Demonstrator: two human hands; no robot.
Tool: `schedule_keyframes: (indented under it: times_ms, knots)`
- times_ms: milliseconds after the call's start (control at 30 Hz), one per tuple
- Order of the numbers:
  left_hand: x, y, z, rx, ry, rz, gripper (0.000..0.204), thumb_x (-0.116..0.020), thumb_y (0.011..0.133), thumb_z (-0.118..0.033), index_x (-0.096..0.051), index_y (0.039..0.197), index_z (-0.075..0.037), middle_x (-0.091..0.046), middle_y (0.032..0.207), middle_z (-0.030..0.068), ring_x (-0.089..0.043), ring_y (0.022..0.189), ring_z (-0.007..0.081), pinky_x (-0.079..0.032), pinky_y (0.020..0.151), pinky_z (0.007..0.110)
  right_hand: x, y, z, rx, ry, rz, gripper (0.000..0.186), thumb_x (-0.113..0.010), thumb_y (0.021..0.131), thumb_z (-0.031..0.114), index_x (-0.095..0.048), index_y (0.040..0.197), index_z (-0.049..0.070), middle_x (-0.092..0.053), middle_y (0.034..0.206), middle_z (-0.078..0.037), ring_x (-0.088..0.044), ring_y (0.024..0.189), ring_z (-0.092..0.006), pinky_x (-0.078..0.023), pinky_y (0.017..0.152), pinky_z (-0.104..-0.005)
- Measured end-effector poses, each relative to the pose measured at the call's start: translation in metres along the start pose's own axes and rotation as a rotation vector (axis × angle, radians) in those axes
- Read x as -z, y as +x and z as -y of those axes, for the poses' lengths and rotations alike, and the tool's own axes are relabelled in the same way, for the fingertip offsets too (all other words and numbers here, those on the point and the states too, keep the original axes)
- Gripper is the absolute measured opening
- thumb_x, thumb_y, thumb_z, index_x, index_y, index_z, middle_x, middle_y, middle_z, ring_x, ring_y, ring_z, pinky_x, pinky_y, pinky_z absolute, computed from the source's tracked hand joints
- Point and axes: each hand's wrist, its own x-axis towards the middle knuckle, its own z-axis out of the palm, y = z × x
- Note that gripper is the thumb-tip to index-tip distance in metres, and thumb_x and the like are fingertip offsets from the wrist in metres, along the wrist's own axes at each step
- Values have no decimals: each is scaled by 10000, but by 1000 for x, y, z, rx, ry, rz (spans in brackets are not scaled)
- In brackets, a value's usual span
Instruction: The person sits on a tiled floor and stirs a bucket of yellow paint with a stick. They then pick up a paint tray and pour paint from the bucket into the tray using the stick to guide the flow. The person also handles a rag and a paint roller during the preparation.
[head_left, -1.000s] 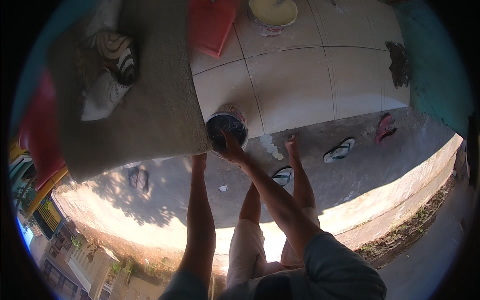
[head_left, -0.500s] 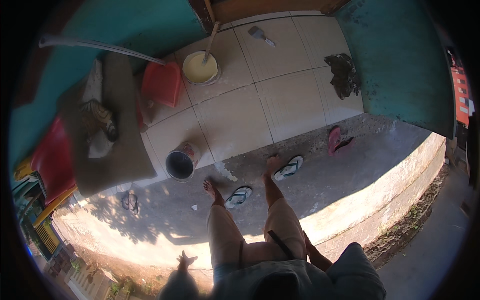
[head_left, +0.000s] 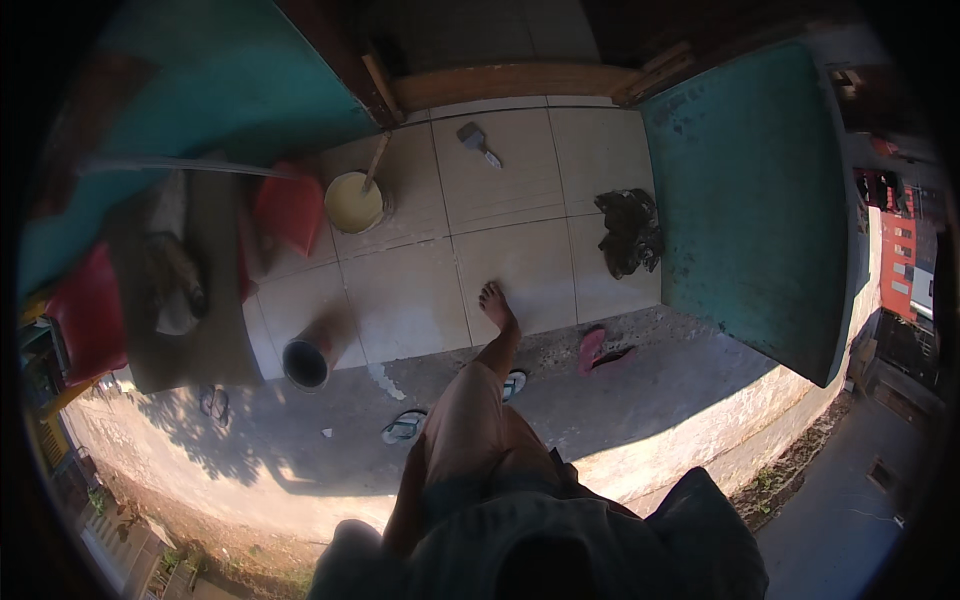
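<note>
My left forearm [head_left: 403, 510] runs along the left side of my leg, and its hand blends into the dark edge there, fingers indistinct. My right hand is hidden behind my body and clothing. One bare foot [head_left: 495, 305] is planted on the pale floor tiles [head_left: 400, 290]. Behind it, on the concrete strip, lie a white flip-flop with green straps [head_left: 403, 428] and its mate [head_left: 514, 385], partly covered by my leg. Farther off are a tub of cream paint [head_left: 352, 205] with a wooden stick [head_left: 376, 162] in it and a flat paintbrush [head_left: 480, 144].
A dark-mouthed bucket [head_left: 306, 364] stands at the tile edge. At left are a red dustpan [head_left: 290, 210] and a draped dark mat [head_left: 190, 345]. A crumpled dark bag [head_left: 628, 235] and pink sandals [head_left: 600, 352] lie right. Ahead is a wooden door sill [head_left: 510, 80] between teal walls.
I have stepped forward from the concrete, placing one foot on the tiles. The doorway shows more. My left hand, spread out to the side before, is now drawn in beside my leg.
</note>
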Motion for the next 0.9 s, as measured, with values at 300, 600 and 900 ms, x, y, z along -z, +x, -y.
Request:
schedule_keyframes:
  times_ms: [300,600,900]
  knots:
    - [-5,-3,-105,184,-348,-66,579,-355,1037,-513,-604,1265,-43,-637,1213,325,-594,1163,506,-465,969,540,67,52,107,152,-244,171,482,-571,1007,348,-475,1353,26,-673,1174,-191,-640,1116,-298,-483,948,-422]
    - [-58,-37,-190,318,-821,-193,646,-554,942,-557,-498,1340,-51,-655,1275,227,-605,1185,464,-455,1008,515,141,88,137,207,-522,192,440,-562,1000,349,-535,1287,17,-688,1112,-204,-666,1060,-323,-505,907,-442]
    - [-80,-148,-189,159,-565,-39,661,-399,991,-610,-699,1051,-24,-655,1133,325,-587,1158,504,-468,929,558,153,98,164,324,-918,310,414,-553,993,350,-595,1221,8,-704,1050,-218,-691,1003,-349,-526,866,-462]
